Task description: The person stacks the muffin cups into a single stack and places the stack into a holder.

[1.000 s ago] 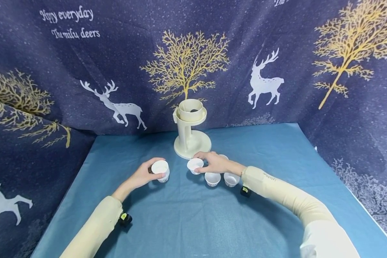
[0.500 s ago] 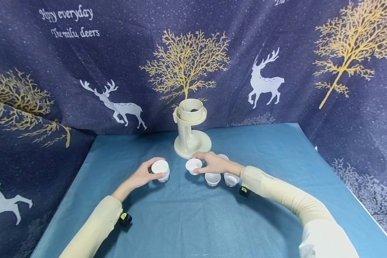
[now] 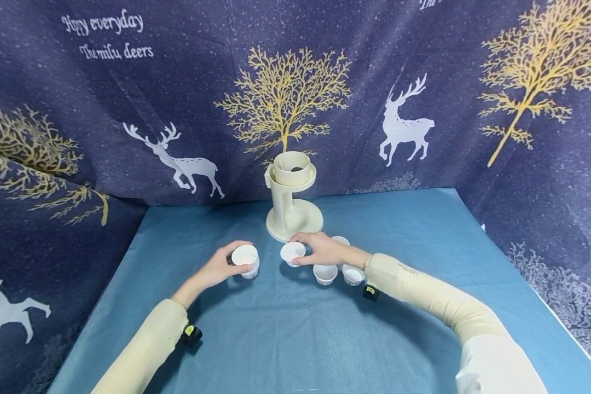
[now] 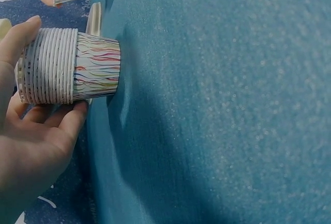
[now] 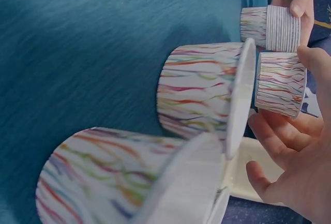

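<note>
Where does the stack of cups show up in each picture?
Head: the stack of cups, gripped by the left hand, is left of and below centre.
Left wrist: upper left, appearing sideways.
Right wrist: near the upper right corner.
Shared landmark: the single cup in the right hand.

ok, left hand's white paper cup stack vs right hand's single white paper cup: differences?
Rims: the stack of white round paper cups shows many nested rims; the single white round paper cup shows one.
Height: the stack is taller, the single cup shorter.
Holder: left hand grips the stack, right hand the single cup.
Shared: wavy multicoloured lines, openings up.
</note>
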The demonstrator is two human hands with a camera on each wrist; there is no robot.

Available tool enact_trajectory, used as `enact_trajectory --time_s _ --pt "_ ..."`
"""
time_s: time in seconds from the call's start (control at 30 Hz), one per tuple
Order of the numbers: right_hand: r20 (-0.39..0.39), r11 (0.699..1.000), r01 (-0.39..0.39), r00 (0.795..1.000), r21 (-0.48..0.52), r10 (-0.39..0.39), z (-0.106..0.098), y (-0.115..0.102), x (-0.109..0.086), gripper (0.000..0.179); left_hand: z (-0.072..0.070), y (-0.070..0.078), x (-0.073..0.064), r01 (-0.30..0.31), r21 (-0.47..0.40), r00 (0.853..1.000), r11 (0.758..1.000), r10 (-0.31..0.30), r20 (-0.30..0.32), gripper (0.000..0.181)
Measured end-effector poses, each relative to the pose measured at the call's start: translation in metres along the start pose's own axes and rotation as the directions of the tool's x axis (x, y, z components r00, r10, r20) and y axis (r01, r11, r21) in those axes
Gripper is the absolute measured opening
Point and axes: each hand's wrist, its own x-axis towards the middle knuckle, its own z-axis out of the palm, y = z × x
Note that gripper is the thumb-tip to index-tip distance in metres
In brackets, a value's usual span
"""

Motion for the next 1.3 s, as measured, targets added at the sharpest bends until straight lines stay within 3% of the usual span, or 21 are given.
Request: enact_trajectory --time_s 0.1,0.27,0.7,1.3 --pt "-0.013 1.000 0.011 1.000 -0.001 -0.011 -0.001 -0.004 0.002 0.041 0.001 -0.008 0.002 -0.011 -0.020 1.000 1.000 0.011 -0.003 0.061" --pt "-0.007 1.000 0.014 1.000 0.012 -0.014 -0.001 -0.008 0.003 0.042 0.001 -0.010 0.002 -0.026 -0.066 1.000 0.997 0.026 0.001 0.061" --pt "-0.010 0.999 0.030 1.000 0.045 -0.030 -0.001 -0.018 0.007 0.042 0.001 -0.012 0.003 -0.041 -0.060 0.999 0.997 0.042 0.002 0.063" --pt "-0.003 0.998 -0.020 1.000 0.061 0.021 0.004 -0.031 0.012 0.044 0.000 -0.013 0.000 -0.043 -0.058 0.999 0.997 0.043 -0.003 0.061"
